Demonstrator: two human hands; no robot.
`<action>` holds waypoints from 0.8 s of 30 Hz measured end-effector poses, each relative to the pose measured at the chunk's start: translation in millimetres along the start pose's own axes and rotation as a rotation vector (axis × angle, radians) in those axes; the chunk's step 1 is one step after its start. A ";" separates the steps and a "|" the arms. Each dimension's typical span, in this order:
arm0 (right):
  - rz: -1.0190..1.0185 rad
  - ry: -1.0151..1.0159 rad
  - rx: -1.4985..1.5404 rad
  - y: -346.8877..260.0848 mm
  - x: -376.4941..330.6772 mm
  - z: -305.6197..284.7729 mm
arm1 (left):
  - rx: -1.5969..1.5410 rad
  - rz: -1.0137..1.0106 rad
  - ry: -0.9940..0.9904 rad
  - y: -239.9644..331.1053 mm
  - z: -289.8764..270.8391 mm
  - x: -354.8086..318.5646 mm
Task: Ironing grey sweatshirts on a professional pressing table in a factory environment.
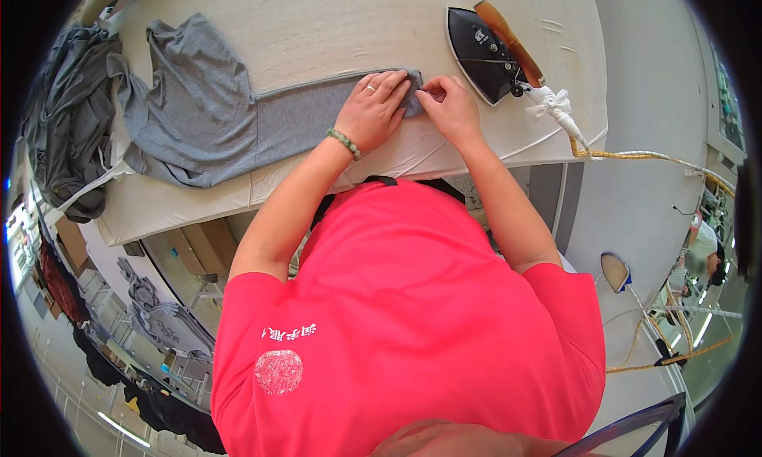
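Note:
A grey knit garment (198, 100) lies on the pale padded table, its long sleeve (305, 114) stretched out to the right. My left hand (371, 114) rests flat on the sleeve near its end, fingers extended, with a green bead bracelet at the wrist. At the sleeve's end, my right hand (452, 111) is closed, thumb and forefinger pinched at the cuff edge (414, 92). Some of the cuff is covered by my left fingers. To the right of my hands, a black iron (486, 60) with a brown handle lies on the table.
Dark grey garments (67, 115) are heaped at the table's left end. White cloth (556, 107) wraps the iron's cord, which runs off to the right over the table edge. Below left are cardboard boxes (202, 246) and a pile of grey clothes (159, 310).

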State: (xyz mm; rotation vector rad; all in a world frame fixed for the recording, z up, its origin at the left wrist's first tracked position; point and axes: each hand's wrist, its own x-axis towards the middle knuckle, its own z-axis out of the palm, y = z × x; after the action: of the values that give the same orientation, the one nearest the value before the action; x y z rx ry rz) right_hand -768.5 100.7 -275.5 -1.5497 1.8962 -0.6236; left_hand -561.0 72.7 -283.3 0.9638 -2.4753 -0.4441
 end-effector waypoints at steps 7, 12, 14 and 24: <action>0.029 -0.199 0.149 3.4 12.4 -1.0 | 0.040 -0.025 0.027 10.6 3.0 0.2; -0.027 -0.248 0.210 14.2 12.9 -7.7 | 0.077 -0.035 0.007 16.6 4.0 3.0; -0.032 -0.230 0.231 15.9 7.9 -6.6 | 0.087 -0.036 -0.002 18.7 4.9 3.7; -0.258 -0.128 -0.157 22.3 -16.5 -10.8 | 0.224 -0.151 -0.035 31.3 23.2 7.9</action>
State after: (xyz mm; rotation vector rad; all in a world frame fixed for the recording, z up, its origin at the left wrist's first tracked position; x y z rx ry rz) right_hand -789.5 121.3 -280.7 -1.9076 1.6990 -0.4796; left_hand -595.4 92.3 -286.9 1.2473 -2.5332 -0.2348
